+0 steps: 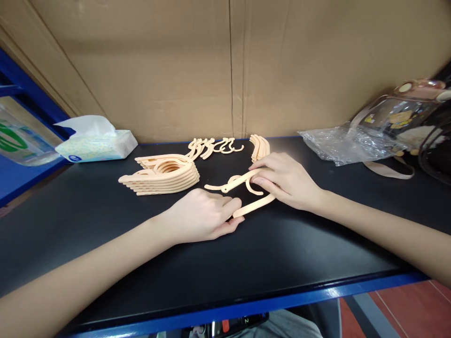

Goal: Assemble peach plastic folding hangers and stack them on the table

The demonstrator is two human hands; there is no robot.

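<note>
**Handling one peach plastic hanger at the middle of the black table**

Gripping both ends of a single peach plastic hanger [243, 195], the two hands meet near the centre of the black table [282, 249]. The left hand [202, 216] lies palm down, thumb and forefinger pinched on the near end of the hanger's lower arm. The right hand [285, 180] rests over the other side, fingers curled and closed on the upper arm, close to where the hook piece joins. The hanger lies low over the table surface; whether it touches cannot be told.

Just behind the left hand sits a stack of finished hangers [164, 176], laid flat and neatly nested. Toward the back edge lies a row of loose hooks [214, 146], and just beside it, a small bundle of hanger arms [260, 146] stands behind the right hand.

At the back left corner rests a tissue pack [97, 143] with one sheet pulled up. Along the right back edge lie a crumpled clear plastic bag [338, 145] and a transparent pouch [398, 117] with a strap.
</note>
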